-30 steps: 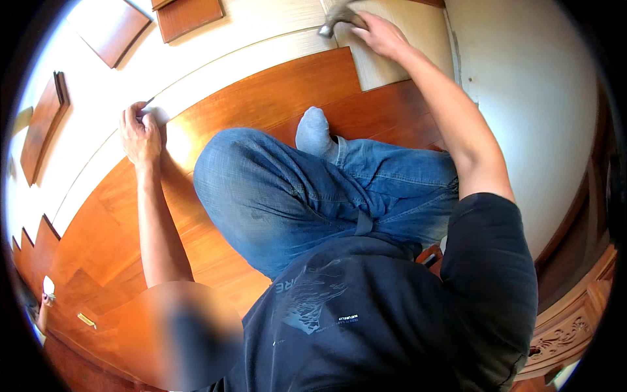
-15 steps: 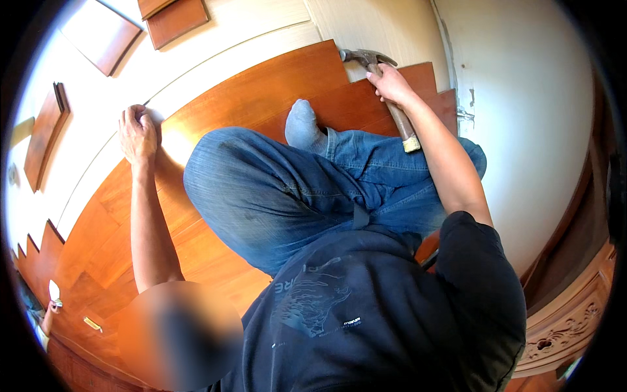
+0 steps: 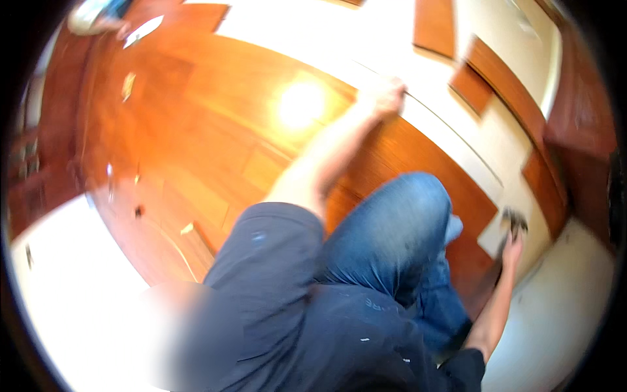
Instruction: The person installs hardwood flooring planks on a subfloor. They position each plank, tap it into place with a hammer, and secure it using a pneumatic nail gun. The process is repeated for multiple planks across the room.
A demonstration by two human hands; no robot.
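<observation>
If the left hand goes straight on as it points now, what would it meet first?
Probably the brown board on the pale floor ahead of the left hand, though blur leaves the hand's height unclear.

Dark-headed hammer, gripped near its head

A dark printed T-shirt tops faded blue jeans

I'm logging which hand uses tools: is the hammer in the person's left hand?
No, the right hand grips the hammer, well apart from the left hand.
</observation>
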